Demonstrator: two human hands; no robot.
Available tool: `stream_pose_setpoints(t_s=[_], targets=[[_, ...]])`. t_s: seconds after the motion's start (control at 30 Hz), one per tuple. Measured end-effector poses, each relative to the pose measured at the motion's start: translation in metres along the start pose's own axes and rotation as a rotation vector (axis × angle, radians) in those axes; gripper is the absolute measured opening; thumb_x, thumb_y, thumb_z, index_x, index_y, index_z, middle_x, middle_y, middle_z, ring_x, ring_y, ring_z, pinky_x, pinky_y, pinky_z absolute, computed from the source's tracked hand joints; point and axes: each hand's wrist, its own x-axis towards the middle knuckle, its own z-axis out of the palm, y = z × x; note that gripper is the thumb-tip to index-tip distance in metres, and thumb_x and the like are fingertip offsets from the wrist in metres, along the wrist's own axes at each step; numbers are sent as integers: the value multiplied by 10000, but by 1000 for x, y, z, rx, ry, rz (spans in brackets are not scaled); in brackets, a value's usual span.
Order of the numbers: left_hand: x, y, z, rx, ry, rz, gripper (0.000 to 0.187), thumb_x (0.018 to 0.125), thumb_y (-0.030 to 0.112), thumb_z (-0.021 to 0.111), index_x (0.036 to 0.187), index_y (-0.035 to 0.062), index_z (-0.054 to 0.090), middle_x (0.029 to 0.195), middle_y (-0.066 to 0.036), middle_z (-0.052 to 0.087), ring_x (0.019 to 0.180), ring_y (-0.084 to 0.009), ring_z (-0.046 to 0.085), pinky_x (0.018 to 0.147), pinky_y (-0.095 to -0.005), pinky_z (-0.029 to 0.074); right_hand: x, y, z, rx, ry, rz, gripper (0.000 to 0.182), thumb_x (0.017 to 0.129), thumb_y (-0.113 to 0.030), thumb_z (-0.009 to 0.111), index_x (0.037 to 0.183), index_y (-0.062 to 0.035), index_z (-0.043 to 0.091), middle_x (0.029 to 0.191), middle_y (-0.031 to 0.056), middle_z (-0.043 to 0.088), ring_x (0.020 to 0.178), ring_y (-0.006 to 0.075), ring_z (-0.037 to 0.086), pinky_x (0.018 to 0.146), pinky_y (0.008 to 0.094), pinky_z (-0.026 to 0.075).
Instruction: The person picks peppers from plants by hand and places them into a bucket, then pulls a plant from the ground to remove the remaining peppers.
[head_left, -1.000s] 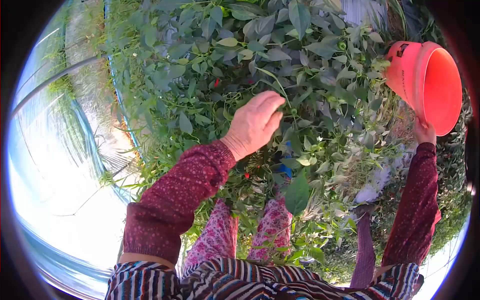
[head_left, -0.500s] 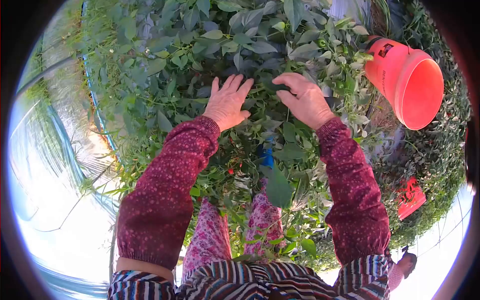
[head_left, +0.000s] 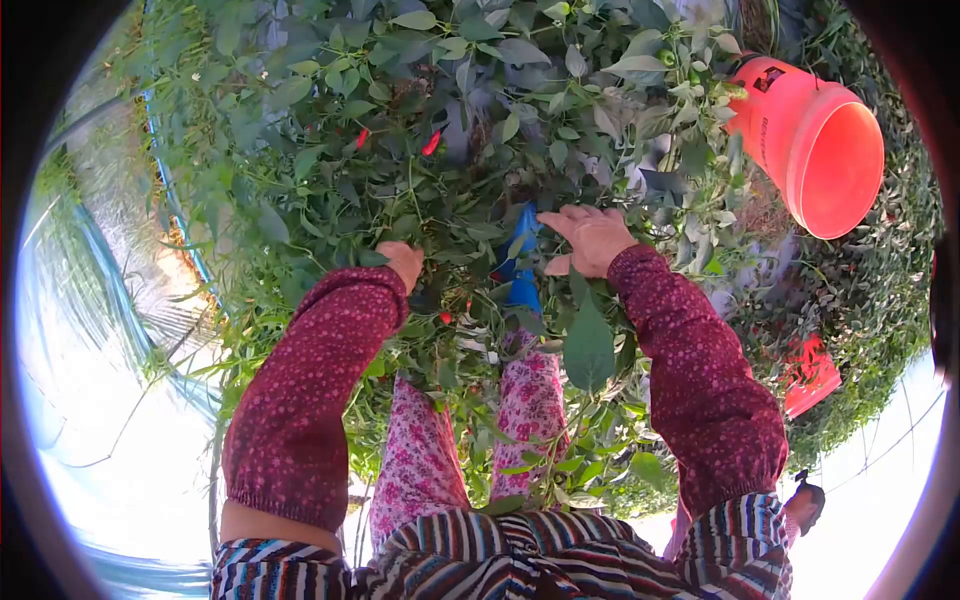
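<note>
My left hand [head_left: 402,262] reaches into the leafy pepper plants [head_left: 330,215]; foliage hides its fingers, so what it holds, if anything, does not show. Farther right, my right hand [head_left: 592,240] is open among the leaves beside a blue boot [head_left: 525,258], its thumb apart from the fingers. Two red peppers, one pepper [head_left: 431,144] and another pepper [head_left: 362,139], hang beyond my left hand. A third small red pepper [head_left: 446,317] shows nearer my legs. One large green leaf [head_left: 588,345] hangs below my right hand.
A red bucket [head_left: 775,150] lies tilted at the right with its mouth toward me. Another red container [head_left: 812,376] stands lower right, partly behind plants. Another person [head_left: 803,505] appears at the lower right edge. Plastic sheeting [head_left: 110,350] and a blue line [head_left: 165,180] run along the left.
Both hands have drawn back toward my body, and the left has moved left into the leaves. The foliage has parted, exposing two red peppers and more of the blue boot.
</note>
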Motion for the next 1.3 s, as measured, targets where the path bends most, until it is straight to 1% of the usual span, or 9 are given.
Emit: stream_pose_setpoints(t_s=[0.07,0.23,0.33,0.43,0.47,0.57,1.07,1.17,1.3], targets=[[-5,-16,23,58,85,27,732,793,171,653,1438,137,307,1003,-138,635,907,-301,631,649,-423,470,-4,-5,19,-22,-71,-32,810,715,-498,693,1410,-245,362,1382,92,436,1320,307,353,1030,541,288],[-11,-38,50,499,-9,53,693,813,169,630,1417,61,308,998,-170,650,809,-277,663,642,-392,499,-20,2,50,-98,-252,-40,808,672,-471,731,1377,-238,414,1377,78,439,1362,328,270,987,579,292],[-31,-56,37,202,44,-70,566,857,94,560,1376,21,348,1100,-218,632,864,-268,665,686,-341,510,-24,23,65,-164,-260,-25,709,697,-357,725,1344,-235,462,1376,30,428,1383,288,240,997,559,304],[-33,-62,35,155,40,-140,547,873,90,565,1376,24,361,997,-88,661,879,-211,648,787,-341,491,-27,37,82,-158,-215,-40,670,702,-300,722,1325,-239,484,1387,2,417,1384,261,247,1005,547,310],[-35,-63,35,147,83,-129,479,856,108,572,1299,12,418,1070,-195,645,978,-263,632,748,-348,508,-28,41,85,-131,-177,-43,635,704,-261,705,1305,-229,503,1382,-5,420,1381,254,253,999,543,316],[-37,-63,25,84,22,-94,470,862,112,568,1298,20,420,1065,-208,643,1004,-287,620,782,-382,507,-37,34,73,-79,-192,-3,580,728,-191,647,1291,-204,509,1377,-10,422,1374,255,261,996,535,321],[-18,-97,61,-83,85,-304,423,900,114,495,1310,38,427,1063,-145,650,1074,-289,590,1065,-440,319,-54,43,103,192,93,77,502,738,-231,641,1219,-137,537,1277,82,531,1155,280,522,909,453,435],[-19,-96,70,-43,259,-308,410,894,129,498,1298,72,463,879,-117,679,962,-306,621,1098,-454,243,-46,43,102,261,156,72,453,748,-211,618,1190,-129,561,1223,101,561,1112,306,543,898,438,447],[-47,-85,41,267,169,33,374,859,131,542,1231,99,553,1070,-100,644,1071,-309,571,1092,-459,260,-37,52,109,317,178,24,415,755,-201,592,1161,-112,584,1194,121,574,1087,320,555,900,413,450]])
